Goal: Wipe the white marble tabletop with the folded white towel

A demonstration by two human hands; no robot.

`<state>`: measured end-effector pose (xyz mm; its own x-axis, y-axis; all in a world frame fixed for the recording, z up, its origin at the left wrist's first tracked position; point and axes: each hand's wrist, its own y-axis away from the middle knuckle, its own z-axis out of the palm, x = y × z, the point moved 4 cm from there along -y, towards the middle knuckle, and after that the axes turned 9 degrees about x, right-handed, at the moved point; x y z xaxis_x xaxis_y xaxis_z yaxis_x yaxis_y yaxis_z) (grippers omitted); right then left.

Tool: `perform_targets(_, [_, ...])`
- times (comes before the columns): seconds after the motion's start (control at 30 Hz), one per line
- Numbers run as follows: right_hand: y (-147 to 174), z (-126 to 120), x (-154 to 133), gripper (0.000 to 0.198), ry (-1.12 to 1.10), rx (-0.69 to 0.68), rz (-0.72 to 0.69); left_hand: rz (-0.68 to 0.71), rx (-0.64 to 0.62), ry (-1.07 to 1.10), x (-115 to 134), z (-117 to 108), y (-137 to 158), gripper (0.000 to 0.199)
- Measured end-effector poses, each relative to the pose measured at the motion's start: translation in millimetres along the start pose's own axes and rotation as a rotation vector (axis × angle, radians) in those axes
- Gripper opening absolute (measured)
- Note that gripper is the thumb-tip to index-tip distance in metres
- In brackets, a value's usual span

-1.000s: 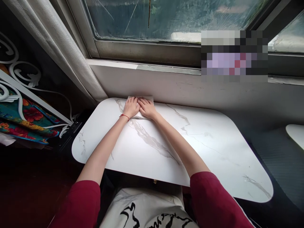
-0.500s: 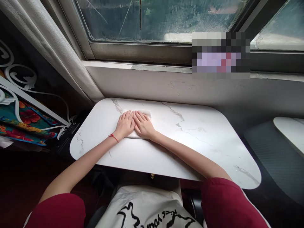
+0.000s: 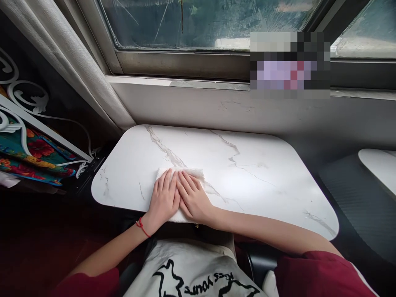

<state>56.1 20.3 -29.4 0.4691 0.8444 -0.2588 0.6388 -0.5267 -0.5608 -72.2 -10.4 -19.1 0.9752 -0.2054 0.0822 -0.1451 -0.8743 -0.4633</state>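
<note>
Two hands, one cloth, two tables, one curtain, one bracelet. Left hand [image 3: 164, 194] and right hand [image 3: 194, 199] lie flat and side by side on the white cloth [image 3: 182, 217], fingers straight, close together, pressing down. Cloth sits at about 7 o'clock on the main table [image 3: 262, 181], reaching its near edge. Red bracelet [image 3: 142, 227] on left wrist; curtain [image 3: 89, 74] at 10 o'clock, second table [image 3: 379, 165] at 3. Versus half a second ago: hands and cloth have slid toward 6 o'clock, baring grey veining behind them.
</note>
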Motion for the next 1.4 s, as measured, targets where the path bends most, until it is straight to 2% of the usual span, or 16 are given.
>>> perform_targets(0.23, [1.1, -2.9, -0.5, 0.064, -0.011, -0.012, -0.023, 0.015, -0.028, -0.015, 2.9, 5.3, -3.3, 0.065])
perform_targets(0.5, [-9.2, 1.7, 20.8, 0.066, 0.024, -0.003, 0.034, 0.091, -0.064, -0.005, -3.0, 16.9, -33.9, 0.060])
perform_targets(0.77, [-46.1, 12.4, 83.3, 0.062, 0.090, 0.009, 0.094, 0.102, -0.080, 0.044, -21.4, 55.0, -104.0, 0.057])
perform_targets(0.97, [-74.2, 16.5, 131.7, 0.061, 0.143, -0.003, 0.108, 0.058, -0.042, 0.097, -30.7, 76.6, -155.1, 0.054])
perform_targets(1.23, [-99.3, 18.6, 179.1, 0.060, 0.171, -0.018, 0.146, -0.024, 0.011, 0.198, -39.5, 91.8, -203.7, 0.053])
perform_targets(1.4, [-108.9, 13.5, 208.0, 0.059, 0.148, -0.025, 0.146, -0.059, 0.039, 0.210, -36.6, 106.4, -229.0, 0.049])
